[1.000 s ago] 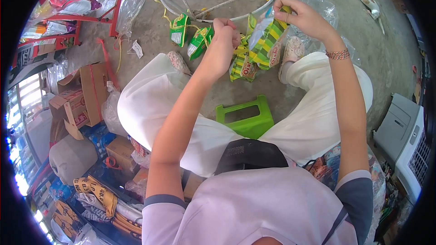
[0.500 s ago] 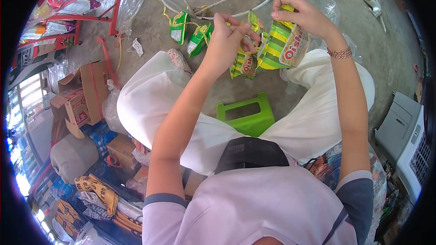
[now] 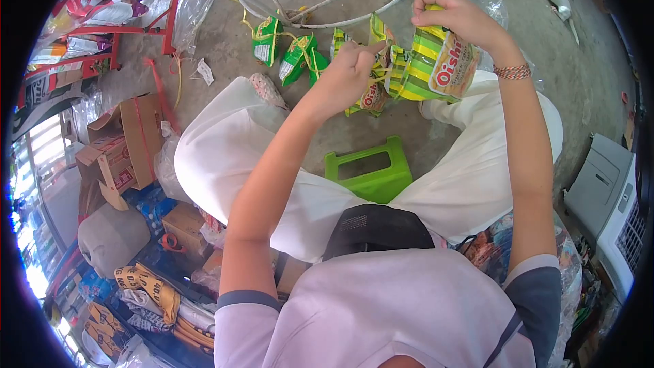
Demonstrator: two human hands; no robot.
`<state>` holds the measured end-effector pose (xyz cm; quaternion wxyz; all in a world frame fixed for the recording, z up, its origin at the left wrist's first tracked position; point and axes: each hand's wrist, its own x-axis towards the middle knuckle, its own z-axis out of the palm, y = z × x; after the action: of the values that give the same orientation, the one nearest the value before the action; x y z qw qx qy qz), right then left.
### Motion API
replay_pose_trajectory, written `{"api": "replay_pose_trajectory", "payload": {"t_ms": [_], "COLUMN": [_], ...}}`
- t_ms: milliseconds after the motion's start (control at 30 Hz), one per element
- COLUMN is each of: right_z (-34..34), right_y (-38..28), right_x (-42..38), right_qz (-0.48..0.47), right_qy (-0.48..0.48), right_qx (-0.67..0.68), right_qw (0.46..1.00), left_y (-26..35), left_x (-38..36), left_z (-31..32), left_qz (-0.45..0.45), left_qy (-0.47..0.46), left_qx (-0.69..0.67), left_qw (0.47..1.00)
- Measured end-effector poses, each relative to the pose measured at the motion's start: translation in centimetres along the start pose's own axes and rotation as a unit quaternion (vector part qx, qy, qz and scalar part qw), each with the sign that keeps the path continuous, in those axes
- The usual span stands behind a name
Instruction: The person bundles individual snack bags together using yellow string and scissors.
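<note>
My right hand grips the top edge of a yellow-and-green striped Oishi snack bag, which hangs tilted below the fingers. My left hand is closed beside it, fingers pinched on a thin yellow string at the bag's left end. More striped snack bags hang around and behind my left hand, partly covered by it. Further left, green snack packets are tied along the same kind of yellow string.
A green plastic stool stands between my knees. Beyond the bags is a white metal frame. At left are a red rack with packets and an open cardboard box. A grey-and-white plastic case lies at right.
My left hand has turned and its fingers have closed in, uncovering more striped bags behind it. The large bag in my right hand has shifted slightly right and up.
</note>
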<state>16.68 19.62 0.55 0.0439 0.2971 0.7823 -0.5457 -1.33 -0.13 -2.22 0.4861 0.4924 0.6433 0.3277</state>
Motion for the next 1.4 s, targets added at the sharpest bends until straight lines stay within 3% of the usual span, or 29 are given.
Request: {"api": "replay_pose_trajectory", "payload": {"t_ms": [167,267,367,567,767,967,1167,1400], "right_z": [0.3,0.5,0.6,0.7,1.0,0.9,0.9,1.1], "right_y": [-0.4,-0.5,-0.7,-0.7,-1.3,-1.1,-1.2,-0.8], "right_x": [0.0,0.2,0.3,0.5,0.2,0.3,0.3,0.6], "right_qz": [-0.007,-0.001,-0.003,0.004,-0.008,-0.012,-0.026,-0.02], "right_qy": [-0.004,-0.008,-0.01,-0.027,-0.026,-0.027,-0.031,-0.028], "right_qx": [-0.005,0.007,0.027,0.078,0.108,0.129,0.138,0.151], "right_qw": [1.0,1.0,1.0,0.997,0.994,0.991,0.99,0.988], "left_y": [0.5,0.8,0.8,0.4,0.4,0.5,0.9,1.6], "left_x": [0.2,0.6,0.8,0.7,0.7,0.6,0.5,0.3], "left_z": [0.4,0.4,0.2,0.2,0.5,0.3,0.1,0.2], "left_qz": [-0.021,-0.014,-0.039,-0.118,-0.11,-0.078,-0.069,-0.034], "left_qy": [-0.012,-0.002,0.02,-0.018,-0.036,-0.062,-0.048,-0.032], "left_qx": [-0.072,-0.248,-0.33,-0.385,-0.473,-0.485,-0.393,-0.355], "left_qw": [0.997,0.969,0.943,0.915,0.874,0.869,0.915,0.934]}}
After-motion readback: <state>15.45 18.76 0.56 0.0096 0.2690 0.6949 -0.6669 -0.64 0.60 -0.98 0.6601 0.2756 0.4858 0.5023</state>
